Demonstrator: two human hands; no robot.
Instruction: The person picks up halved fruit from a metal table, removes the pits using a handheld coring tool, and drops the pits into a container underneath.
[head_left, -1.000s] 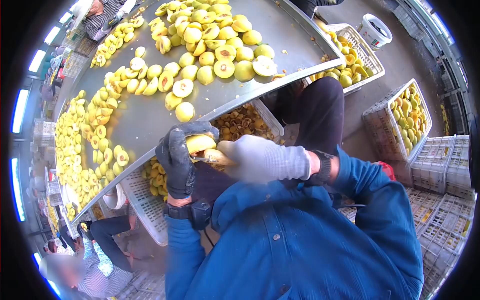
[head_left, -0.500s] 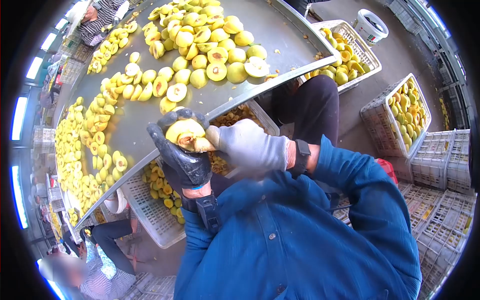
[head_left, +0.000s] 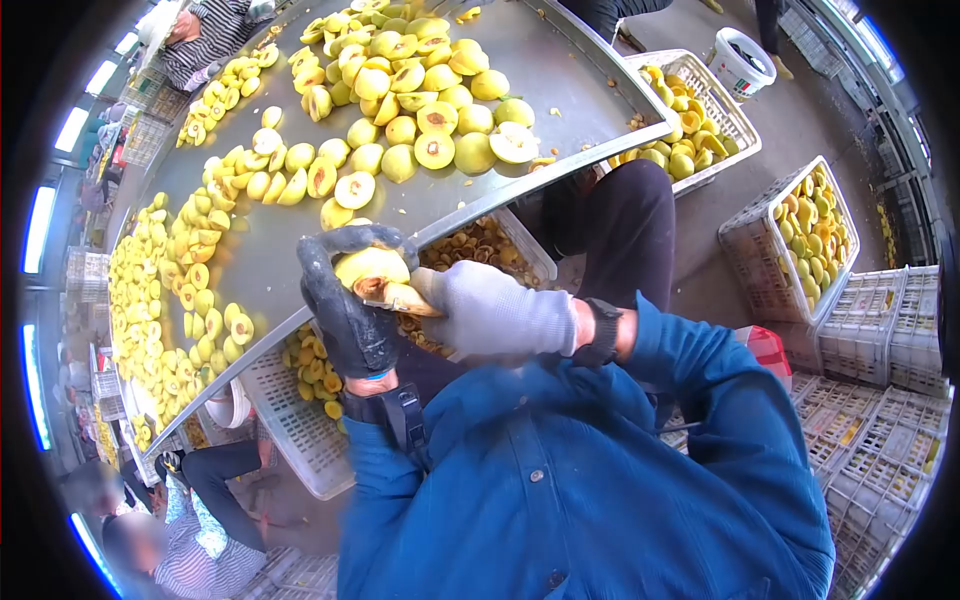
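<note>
My left hand (head_left: 345, 300), in a dark, worn glove, is wrapped round a yellow fruit half (head_left: 372, 268) just off the table's near edge. The cut side of the fruit shows a brownish hollow. My right hand (head_left: 495, 308), in a pale knitted glove, is closed on a tool whose light tip (head_left: 405, 298) rests against the fruit; most of the tool is hidden by the fingers. Beyond my hands, many halved yellow fruits (head_left: 398, 162) lie on the metal table (head_left: 280, 235).
Below the table edge stand a crate of brown scraps (head_left: 530, 245) and a crate of fruit (head_left: 300, 440). To the right are more fruit crates (head_left: 745, 135) (head_left: 765, 270), a white bucket (head_left: 740, 65) and stacked crates (head_left: 865, 330). Other people sit at upper left (head_left: 205, 45) and lower left (head_left: 205, 560).
Over the last second both hands shifted slightly left with the fruit, and its hollow turned more into view. The tool tip has moved against the fruit's near side.
</note>
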